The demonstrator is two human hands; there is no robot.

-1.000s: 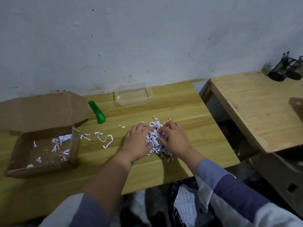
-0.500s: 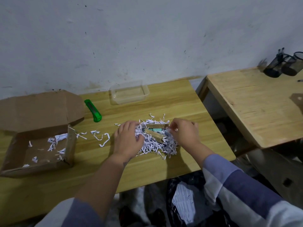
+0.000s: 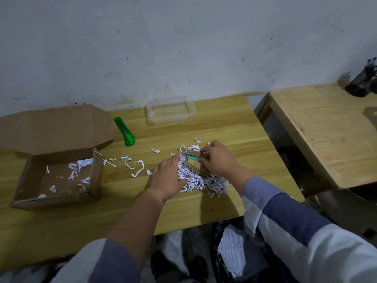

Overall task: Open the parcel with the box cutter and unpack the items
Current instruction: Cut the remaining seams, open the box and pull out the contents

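The opened cardboard parcel [image 3: 57, 176] lies at the left of the wooden table [image 3: 224, 127], its lid flapped back and a few paper shreds inside. The green box cutter [image 3: 124, 131] lies behind it. A heap of white shredded paper [image 3: 200, 181] sits mid-table with several small tan boxes [image 3: 192, 164] on top, one showing a teal part. My left hand [image 3: 168, 176] rests flat on the shreds at their left edge. My right hand [image 3: 219, 160] has its fingers curled round the right ends of the small boxes.
A clear plastic tray [image 3: 170, 111] stands at the back by the wall. Loose paper strips [image 3: 135, 167] lie between parcel and heap. A second wooden table [image 3: 326, 131] stands to the right across a gap, with dark objects [image 3: 363, 82] on its far corner.
My hands have parted the heap of shreds and uncovered the small tan boxes. My right hand has come back onto the boxes and closed on them; my left has slid left.
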